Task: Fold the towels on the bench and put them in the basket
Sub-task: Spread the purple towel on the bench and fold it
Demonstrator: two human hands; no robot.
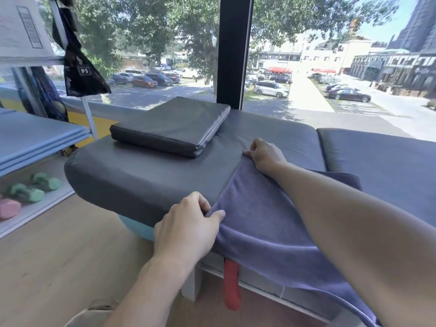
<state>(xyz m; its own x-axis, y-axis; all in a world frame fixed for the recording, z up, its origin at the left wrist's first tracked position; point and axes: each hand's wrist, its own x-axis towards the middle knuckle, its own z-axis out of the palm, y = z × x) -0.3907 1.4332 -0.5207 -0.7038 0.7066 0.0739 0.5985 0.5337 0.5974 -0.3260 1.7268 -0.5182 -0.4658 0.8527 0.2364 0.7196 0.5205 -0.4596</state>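
Note:
A blue-grey towel [264, 218] lies spread over the dark grey padded bench [146, 175], with its near part hanging over the front edge. My left hand [188, 230] pinches the towel's near left corner at the bench's front edge. At the far left corner, my right hand [264, 154] pinches the towel against the bench top. My right forearm lies across the cloth and hides part of it. No basket shows in the head view.
A loose dark cushion [172, 126] lies on the bench's left end. A second bench pad [377, 159] continues to the right. A red strap [232, 284] hangs under the bench. A shelf [35, 206] with green and pink dumbbells stands left, over wood floor.

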